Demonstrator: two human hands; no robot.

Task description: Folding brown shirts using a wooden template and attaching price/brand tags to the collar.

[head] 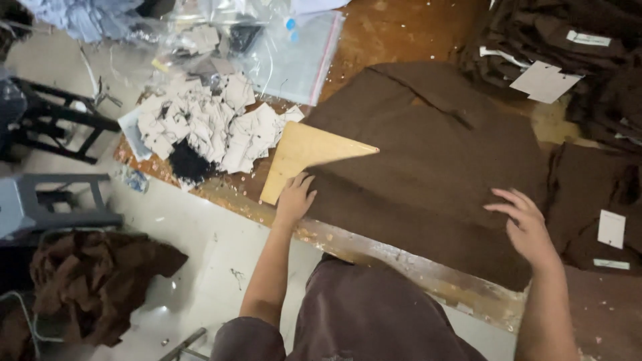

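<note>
Warm, fairly dim indoor light falls from above, flattening the dark brown folded cloth [428,167] into near-shadowless murk, glinting off the clear plastic bags [294,47] at the bench's far edge, with soft blur throughout and bending at the corners.

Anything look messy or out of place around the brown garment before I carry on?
Yes. A loose heap of paper tags spills across the table's left corner, and a brown cloth lies crumpled on the floor. The brown garment lies flat, left hand at the pale board, right hand on its right edge.
</note>
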